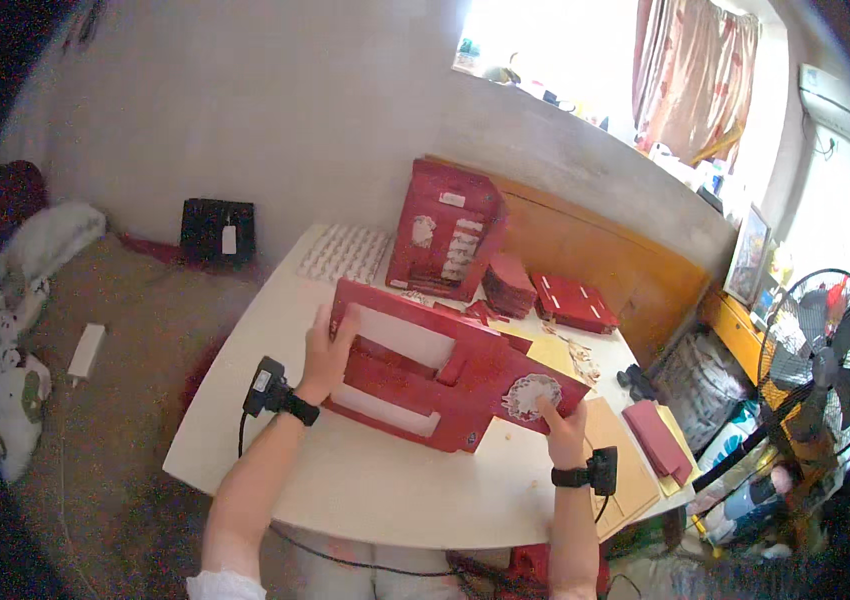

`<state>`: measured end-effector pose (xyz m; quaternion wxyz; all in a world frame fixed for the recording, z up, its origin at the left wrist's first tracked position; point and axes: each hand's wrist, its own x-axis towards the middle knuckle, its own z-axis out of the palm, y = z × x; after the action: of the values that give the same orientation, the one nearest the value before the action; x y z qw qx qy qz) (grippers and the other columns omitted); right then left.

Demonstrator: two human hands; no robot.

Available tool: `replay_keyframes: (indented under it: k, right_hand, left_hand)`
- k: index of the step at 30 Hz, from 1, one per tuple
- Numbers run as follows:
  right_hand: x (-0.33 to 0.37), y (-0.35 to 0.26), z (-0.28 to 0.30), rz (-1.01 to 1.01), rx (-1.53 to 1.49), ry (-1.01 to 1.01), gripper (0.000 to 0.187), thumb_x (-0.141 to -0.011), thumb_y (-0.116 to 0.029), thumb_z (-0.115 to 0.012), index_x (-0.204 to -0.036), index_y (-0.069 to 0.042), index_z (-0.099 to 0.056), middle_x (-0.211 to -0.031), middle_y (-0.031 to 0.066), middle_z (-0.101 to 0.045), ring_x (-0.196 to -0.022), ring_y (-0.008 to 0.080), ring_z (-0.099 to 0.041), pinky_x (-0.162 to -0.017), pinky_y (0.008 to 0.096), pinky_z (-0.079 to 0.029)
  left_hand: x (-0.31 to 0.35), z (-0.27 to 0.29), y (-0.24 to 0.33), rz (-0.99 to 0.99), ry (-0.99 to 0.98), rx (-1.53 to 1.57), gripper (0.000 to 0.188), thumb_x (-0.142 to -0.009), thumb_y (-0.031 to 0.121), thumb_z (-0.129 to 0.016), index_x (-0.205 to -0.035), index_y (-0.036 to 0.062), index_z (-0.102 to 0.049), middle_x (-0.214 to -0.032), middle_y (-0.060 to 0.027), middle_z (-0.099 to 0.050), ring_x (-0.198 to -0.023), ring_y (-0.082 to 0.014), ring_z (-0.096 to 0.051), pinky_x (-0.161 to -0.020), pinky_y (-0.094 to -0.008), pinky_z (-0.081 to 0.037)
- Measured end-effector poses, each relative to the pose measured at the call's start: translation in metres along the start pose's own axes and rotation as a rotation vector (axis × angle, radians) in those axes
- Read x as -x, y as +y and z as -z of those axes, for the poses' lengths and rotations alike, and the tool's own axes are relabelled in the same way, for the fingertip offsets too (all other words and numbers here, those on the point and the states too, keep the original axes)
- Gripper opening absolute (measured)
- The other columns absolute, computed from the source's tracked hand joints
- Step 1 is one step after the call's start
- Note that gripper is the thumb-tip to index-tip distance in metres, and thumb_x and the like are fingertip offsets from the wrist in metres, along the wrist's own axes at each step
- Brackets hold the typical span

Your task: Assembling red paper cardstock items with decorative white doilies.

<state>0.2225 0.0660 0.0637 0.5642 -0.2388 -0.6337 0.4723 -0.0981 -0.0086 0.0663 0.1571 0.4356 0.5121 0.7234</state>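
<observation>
Left hand (pixel 328 345): fingers curled over the red card box (pixel 445 375), gripping its left edge.
Right hand (pixel 563 428): pinching the box's lower right corner, beside the white lace sticker (pixel 530 396).

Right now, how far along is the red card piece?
Done: one finished-looking red bag stands upright at the back, with a white ornament on its front. In hand: left hand and right hand hold a flat red cut-out sheet, white ornament already on it. Left: folding it up; stacks of red pieces wait behind.
</observation>
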Motion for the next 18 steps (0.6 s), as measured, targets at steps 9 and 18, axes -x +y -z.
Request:
replay_keyframes:
  k: [9, 18]
  right_hand:
    - [0.004, -0.012, -0.014, 0.152, 0.164, -0.028, 0.032, -0.076, -0.004, -0.059, -0.104, 0.002, -0.046, -0.096, 0.0078, -0.056, -0.082, 0.0135, -0.055, -0.072, 0.0276, -0.046]
    - [0.007, -0.011, -0.039, 0.245, 0.285, 0.223, 0.024, -0.085, -0.010, -0.047, -0.105, 0.000, -0.039, -0.085, 0.0072, -0.054, -0.078, 0.0149, -0.052, -0.068, 0.0274, -0.043]
  left_hand:
    - [0.021, -0.023, 0.003, -0.343, -0.138, 0.003, 0.045, -0.084, 0.010, -0.048, -0.120, 0.0003, -0.022, -0.111, -0.0175, -0.047, -0.103, -0.0205, -0.048, -0.087, -0.0301, -0.037]
    - [0.036, -0.035, 0.020, -0.404, -0.107, -0.144, 0.072, -0.069, 0.012, -0.067, -0.123, -0.0012, -0.021, -0.112, -0.0189, -0.047, -0.101, -0.0229, -0.050, -0.084, -0.0332, -0.041]
